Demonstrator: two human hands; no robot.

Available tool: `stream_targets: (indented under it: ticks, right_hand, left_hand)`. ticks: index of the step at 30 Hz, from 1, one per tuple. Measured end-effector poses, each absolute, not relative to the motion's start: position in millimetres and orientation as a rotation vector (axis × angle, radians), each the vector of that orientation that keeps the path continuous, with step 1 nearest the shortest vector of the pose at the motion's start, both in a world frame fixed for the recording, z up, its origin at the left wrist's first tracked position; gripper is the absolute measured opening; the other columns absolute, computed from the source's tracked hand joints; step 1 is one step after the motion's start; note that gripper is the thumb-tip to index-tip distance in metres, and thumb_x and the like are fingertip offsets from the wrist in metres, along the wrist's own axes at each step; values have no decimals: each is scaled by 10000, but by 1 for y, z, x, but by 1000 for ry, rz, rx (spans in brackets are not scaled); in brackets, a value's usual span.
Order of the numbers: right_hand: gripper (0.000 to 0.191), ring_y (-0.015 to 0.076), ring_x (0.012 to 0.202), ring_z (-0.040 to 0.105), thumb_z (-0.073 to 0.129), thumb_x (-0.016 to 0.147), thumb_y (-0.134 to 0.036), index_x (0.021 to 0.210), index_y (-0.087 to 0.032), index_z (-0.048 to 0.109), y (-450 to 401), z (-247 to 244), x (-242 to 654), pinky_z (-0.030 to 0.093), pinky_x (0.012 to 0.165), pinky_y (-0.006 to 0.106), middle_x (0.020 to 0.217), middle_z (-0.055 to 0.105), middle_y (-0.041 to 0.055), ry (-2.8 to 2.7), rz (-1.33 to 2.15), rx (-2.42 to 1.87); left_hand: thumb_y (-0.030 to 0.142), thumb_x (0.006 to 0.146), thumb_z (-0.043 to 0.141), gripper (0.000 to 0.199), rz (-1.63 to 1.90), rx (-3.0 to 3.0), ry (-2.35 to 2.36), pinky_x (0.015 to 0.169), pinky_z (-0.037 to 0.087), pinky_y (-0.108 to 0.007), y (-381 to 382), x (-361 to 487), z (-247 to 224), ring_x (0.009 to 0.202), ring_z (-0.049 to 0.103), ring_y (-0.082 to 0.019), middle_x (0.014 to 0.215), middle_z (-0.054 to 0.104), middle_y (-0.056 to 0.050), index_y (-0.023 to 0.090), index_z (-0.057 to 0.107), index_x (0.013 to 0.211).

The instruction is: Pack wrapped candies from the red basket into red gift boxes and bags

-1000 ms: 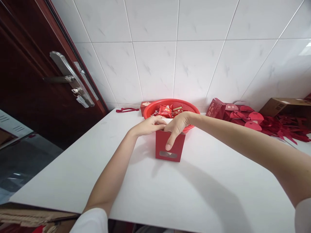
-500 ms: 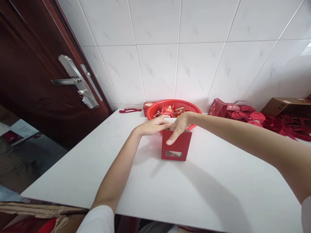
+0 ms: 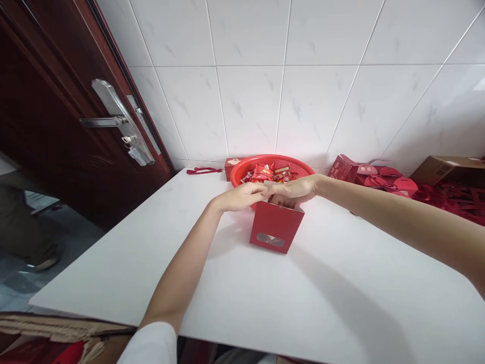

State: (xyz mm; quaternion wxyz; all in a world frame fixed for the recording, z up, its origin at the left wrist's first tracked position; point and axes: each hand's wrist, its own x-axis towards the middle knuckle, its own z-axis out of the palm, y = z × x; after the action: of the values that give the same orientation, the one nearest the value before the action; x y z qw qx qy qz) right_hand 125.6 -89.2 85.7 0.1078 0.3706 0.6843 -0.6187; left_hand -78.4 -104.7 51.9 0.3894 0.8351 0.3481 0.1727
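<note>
A red paper box (image 3: 278, 222) with a small clear window stands on the white table (image 3: 235, 293), slightly tilted, its top uncovered. My left hand (image 3: 244, 196) lies at the box's upper left rim, fingers reaching over the top; the far fingertips are hidden. From the right, my right hand (image 3: 293, 192) dips into the box mouth, its fingers out of sight inside. Behind both hands, a red plastic basket (image 3: 242, 169) holds several wrapped snacks (image 3: 263, 172).
Against the wall lie a red ribbon (image 3: 204, 171) and a small red box (image 3: 230, 164). Red gift boxes (image 3: 382, 178) and a cardboard box (image 3: 439, 171) are at the back right. A brown door (image 3: 49, 101) is at left, with a person's leg (image 3: 22, 222) beyond the table.
My right hand has turned and its thumb has left the box's front face. The box has tilted a little. A person's leg and shoe show more clearly at the left.
</note>
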Motion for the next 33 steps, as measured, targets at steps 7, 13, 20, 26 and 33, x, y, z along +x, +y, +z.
stream_targets:
  ticks: [7,13,20,26,33]
  right_hand:
    - [550,208,713,646,376,959,-609,891,-159,686,-107,78,154,501,633,327,844,718,100,1957,-2062,1129]
    - [258,193,711,647,521,900,-352,821,-166,681,-143,70,176,521,658,337,869,720,85,1970,-2274,1395]
    - [262,157,820,670,666,797,-227,1032,-125,718,-164,61,205,535,746,295,983,727,71,2097,-2282,1268]
    - [348,143,744,653,671,818,-234,1158,-167,704,-180,77,221,535,688,297,983,740,54,2396,-2057,1397]
    - [345,235,871,723,780,783,-353,1085,-195,729,-199,71,240,581,753,356,990,766,80,2663,-2171,1904]
  left_hand:
    - [541,991,437,555,414,2008,774,1197,301,-394,-110,-69,50,1499,305,-278,1607,395,-22,268,493,1471]
    - [446,847,721,768,427,2119,649,1063,464,-377,-120,-51,40,1342,520,-281,1549,477,-22,369,386,1533]
    - [430,861,723,682,480,2121,595,995,507,-337,-136,-30,36,1238,602,-249,1406,610,-18,338,465,1485]
    - [361,854,737,633,520,2190,527,1038,475,-351,-141,-28,39,1271,577,-251,1464,563,-31,331,506,1443]
    - [308,786,794,712,537,2103,498,1066,466,-419,-137,-28,37,1261,575,-262,1384,605,-56,303,490,1430]
